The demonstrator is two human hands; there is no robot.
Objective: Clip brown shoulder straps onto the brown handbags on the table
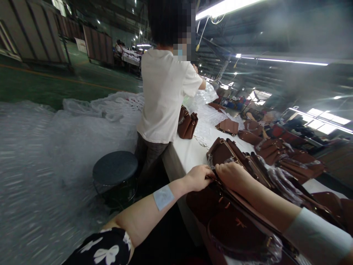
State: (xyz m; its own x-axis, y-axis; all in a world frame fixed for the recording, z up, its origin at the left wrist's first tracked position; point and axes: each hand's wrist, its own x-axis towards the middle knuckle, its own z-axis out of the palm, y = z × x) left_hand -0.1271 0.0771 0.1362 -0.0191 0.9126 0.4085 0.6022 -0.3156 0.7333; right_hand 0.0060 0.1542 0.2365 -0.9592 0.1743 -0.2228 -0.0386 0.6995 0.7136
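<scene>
A brown handbag (pixel 239 222) with gold-coloured fittings lies at the table's near edge, partly wrapped in clear plastic. At its far top corner my left hand (pixel 200 177) is closed, with the fingertips pinching its dark edge. Right beside it, my right hand (pixel 230 175) makes a fist on the same edge; my fingers hide exactly what part is gripped. Just beyond both hands stands another brown handbag (pixel 223 150), in a row of similar bags running to the right.
A person in a white shirt (pixel 162 99) stands at the white table (pixel 180 152), handling clear plastic. A round black stool (pixel 115 168) is on the left, near a big heap of clear plastic bags (pixel 82 132). More brown handbags (pixel 271 150) cover the table's right side.
</scene>
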